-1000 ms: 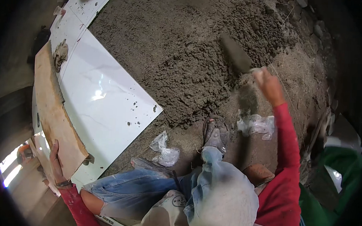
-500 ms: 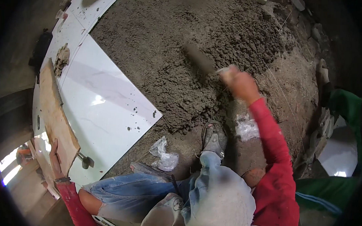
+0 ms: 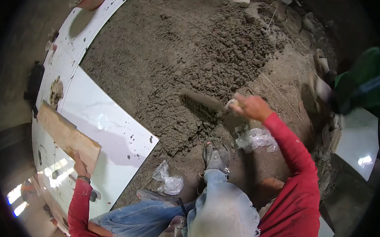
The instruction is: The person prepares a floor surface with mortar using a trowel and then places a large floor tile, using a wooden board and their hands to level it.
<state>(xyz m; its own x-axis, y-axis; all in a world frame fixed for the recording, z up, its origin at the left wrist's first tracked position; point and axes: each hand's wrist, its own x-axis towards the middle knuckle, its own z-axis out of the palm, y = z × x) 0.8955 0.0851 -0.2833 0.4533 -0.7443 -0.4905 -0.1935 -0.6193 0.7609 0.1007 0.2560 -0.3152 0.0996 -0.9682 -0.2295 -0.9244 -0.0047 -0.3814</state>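
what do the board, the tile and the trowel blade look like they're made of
Board: looks like bare wood, tan and matt with a faint grain, held at its near end by the left hand.
Tile: probably glazed ceramic or porcelain; white, glossy, mirrors light.
Trowel in the right hand: blade likely metal, but grey mortar coats it, so uncertain.

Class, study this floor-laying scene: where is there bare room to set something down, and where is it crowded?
Free: the glossy white tile, between the wooden board under the left hand and the mortar bed. Also the smoother ground beyond the string line. Crowded: around the sandalled foot, with plastic bags, and where the right hand works the trowel.
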